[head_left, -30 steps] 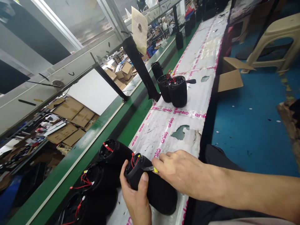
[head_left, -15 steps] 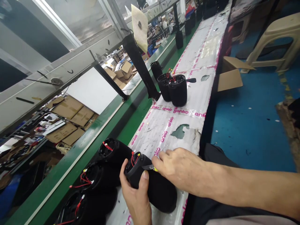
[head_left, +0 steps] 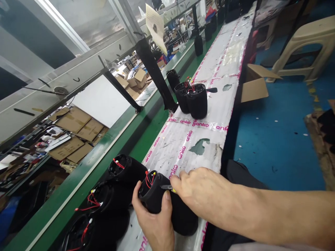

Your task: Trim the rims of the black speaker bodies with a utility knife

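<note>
Left hand (head_left: 157,219): fingers and thumb wrapped around the open end of a black cylinder (head_left: 182,218), tilted, lower centre of frame. Right hand (head_left: 200,190): closed on a blade tool (head_left: 166,187), its tip at the cover near the rim. Red wires (head_left: 148,179) protrude from the mouth; judged the fragile part. Body probably stiff beneath a soft, grippy-looking cover, moderate weight; best hold: the sidewall, clear of wires and blade edge. Outward: similar cylinders (head_left: 137,171) lower left; printed wrap on the surface (head_left: 167,157).
</note>
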The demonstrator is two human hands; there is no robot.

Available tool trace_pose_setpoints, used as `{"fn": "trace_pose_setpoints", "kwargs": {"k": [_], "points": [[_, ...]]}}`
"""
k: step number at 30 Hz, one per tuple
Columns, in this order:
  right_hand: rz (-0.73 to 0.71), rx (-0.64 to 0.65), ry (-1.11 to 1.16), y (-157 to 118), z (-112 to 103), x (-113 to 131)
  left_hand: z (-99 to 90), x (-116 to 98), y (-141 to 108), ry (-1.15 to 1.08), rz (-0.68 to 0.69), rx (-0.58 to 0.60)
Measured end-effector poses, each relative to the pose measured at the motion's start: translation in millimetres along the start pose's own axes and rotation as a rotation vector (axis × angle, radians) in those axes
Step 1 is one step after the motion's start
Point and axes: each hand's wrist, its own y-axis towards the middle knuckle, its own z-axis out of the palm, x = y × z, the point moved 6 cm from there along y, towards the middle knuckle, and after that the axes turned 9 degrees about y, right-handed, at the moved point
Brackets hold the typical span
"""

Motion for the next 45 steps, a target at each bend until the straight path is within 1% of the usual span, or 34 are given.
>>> {"fn": "trace_pose_setpoints", "kwargs": {"k": [2,5,8,10,13,15,16,18,20,22,24,28,30,32,33,36,37,38,39,40,41,42,43,44,45], "points": [[0.024,0.035,0.021,1.9,0.7,1.9,-0.2,-1.1,-1.1,0.0,-0.01,-0.003],[-0.013,0.092,0.039,6.9,0.8,7.7,-2.2,-3.5,-2.3,0.036,-0.01,-0.029],[-0.019,0.096,0.052,9.1,0.0,7.9,-2.3,-3.9,-1.4,0.044,-0.008,-0.042],[-0.025,0.035,0.082,6.3,-2.4,6.1,-0.5,-2.9,1.0,-0.016,-0.009,-0.022],[-0.041,-0.133,0.227,-4.6,-9.9,2.7,2.7,4.0,5.3,-0.203,-0.102,0.027],[0.005,-0.207,0.36,-12.4,-12.1,-4.0,5.6,8.0,6.3,-0.319,-0.182,0.08],[0.056,-0.212,0.418,-15.2,-10.7,-9.0,7.6,8.6,5.9,-0.377,-0.214,0.117],[0.171,-0.167,0.506,-19.1,-3.4,-19.1,12.2,7.1,3.7,-0.496,-0.255,0.191],[0.257,-0.094,0.584,-22.3,7.0,-25.9,16.9,6.1,0.4,-0.617,-0.314,0.241],[0.293,-0.048,0.653,-26.2,15.8,-27.8,20.3,7.0,-1.8,-0.686,-0.361,0.249],[0.316,-0.032,0.703,-31.0,21.8,-27.5,23.0,10.0,-2.3,-0.721,-0.385,0.247],[0.353,-0.029,0.793,-38.5,25.9,-27.7,26.4,19.3,-0.2,-0.742,-0.399,0.227],[0.369,-0.018,0.878,-39.8,28.9,-31.0,28.6,21.8,0.2,-0.759,-0.412,0.227],[0.41,0.016,1.045,-40.1,37.7,-36.5,32.8,21.1,-1.3,-0.816,-0.447,0.255],[0.431,0.069,1.179,-40.2,45.7,-37.7,34.9,19.5,-2.6,-0.855,-0.467,0.272],[0.449,0.331,1.678,-40.4,71.4,-27.3,37.6,10.5,-5.7,-1.015,-0.484,0.305],[0.437,0.396,1.814,-40.1,75.9,-21.6,36.9,7.1,-6.0,-1.065,-0.475,0.305],[0.429,0.414,1.914,-38.9,77.7,-17.3,36.1,4.1,-6.3,-1.113,-0.47,0.304],[0.425,0.385,1.979,-37.0,77.0,-14.6,35.3,1.8,-6.5,-1.15,-0.471,0.301],[0.426,0.317,2.008,-34.6,74.4,-13.7,35.1,0.7,-6.9,-1.163,-0.486,0.3],[0.436,0.239,1.993,-32.5,70.8,-13.9,35.9,1.1,-7.7,-1.148,-0.519,0.305],[0.461,0.161,1.917,-31.1,67.2,-15.6,37.2,2.4,-8.6,-1.11,-0.55,0.31],[0.499,0.076,1.768,-30.8,63.3,-19.3,38.1,4.3,-9.0,-1.055,-0.565,0.306],[0.524,-0.011,1.557,-31.2,58.2,-23.8,38.4,6.4,-8.7,-0.998,-0.552,0.289],[0.519,-0.098,1.306,-32.1,51.6,-27.4,38.2,8.1,-7.8,-0.946,-0.513,0.264]]}}
